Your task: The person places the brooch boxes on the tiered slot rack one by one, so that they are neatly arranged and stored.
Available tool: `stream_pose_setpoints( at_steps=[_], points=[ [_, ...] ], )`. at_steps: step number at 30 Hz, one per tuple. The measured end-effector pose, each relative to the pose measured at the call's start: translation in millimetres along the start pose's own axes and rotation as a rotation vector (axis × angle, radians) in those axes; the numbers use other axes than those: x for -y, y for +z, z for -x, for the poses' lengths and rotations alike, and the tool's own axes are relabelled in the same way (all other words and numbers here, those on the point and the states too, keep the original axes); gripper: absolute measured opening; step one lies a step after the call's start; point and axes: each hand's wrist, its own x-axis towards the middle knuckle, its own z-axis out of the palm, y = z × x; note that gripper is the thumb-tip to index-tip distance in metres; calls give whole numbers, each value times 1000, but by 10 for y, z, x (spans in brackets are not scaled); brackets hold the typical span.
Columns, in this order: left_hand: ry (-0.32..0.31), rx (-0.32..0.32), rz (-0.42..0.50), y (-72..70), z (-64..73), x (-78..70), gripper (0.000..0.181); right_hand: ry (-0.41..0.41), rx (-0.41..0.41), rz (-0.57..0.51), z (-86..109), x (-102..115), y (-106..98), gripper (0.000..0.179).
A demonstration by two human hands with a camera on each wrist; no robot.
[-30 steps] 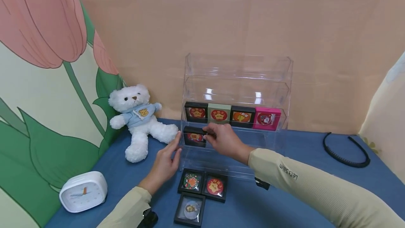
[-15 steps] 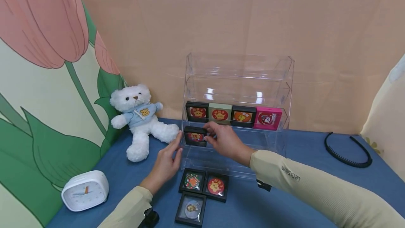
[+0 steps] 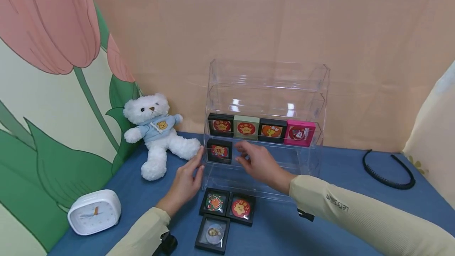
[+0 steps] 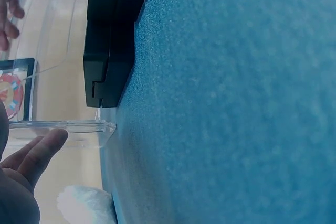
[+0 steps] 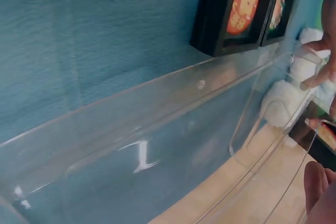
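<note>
A clear acrylic tiered rack (image 3: 266, 102) stands at the back of the table. On a lower tier, at its left end, a square black badge frame (image 3: 219, 151) with a red round badge stands upright. My right hand (image 3: 261, 163) hovers just right of that frame, fingers loosely bent and holding nothing. My left hand (image 3: 185, 183) lies along the rack's left side, fingers straight and fingertips at its edge. In the left wrist view, the left fingers (image 4: 44, 153) lie against the clear side panel. One tier up, a row holds black, pale green (image 3: 247, 127) and pink frames (image 3: 299, 133).
In front of the rack lie three black framed badges (image 3: 214, 202) on the blue cloth. A white teddy bear (image 3: 156, 129) leans at the left wall, with a white clock (image 3: 94, 212) before it. A black headband (image 3: 389, 177) lies at the right.
My right hand has let go of the black badge frame and drawn back to the right. The frame now stands more upright on the tier. My left hand stays at the rack's side.
</note>
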Motion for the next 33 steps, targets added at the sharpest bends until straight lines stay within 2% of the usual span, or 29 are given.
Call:
stream_pose_setpoints(
  at_steps=[5, 9, 12, 19, 28, 33],
  points=[
    [5, -8, -10, -8, 11, 4, 63, -63, -10, 39, 179, 19, -21, 23],
    [19, -20, -14, -11, 17, 11, 63, -118, 50, 17, 421, 37, 8, 17],
    [25, -27, -24, -7, 18, 18, 63, -131, 105, -21, 604, 44, 44, 13],
    [29, -23, -27, 9, 7, 9, 63, -58, 163, -102, 860, 15, 84, 10],
    [24, -29, -22, 19, 21, 19, 65, 78, 308, -74, 950, -92, 158, 32],
    [6, -15, -23, 23, 10, 5, 65, 121, 350, -75, 964, -103, 207, 37]
  ],
)
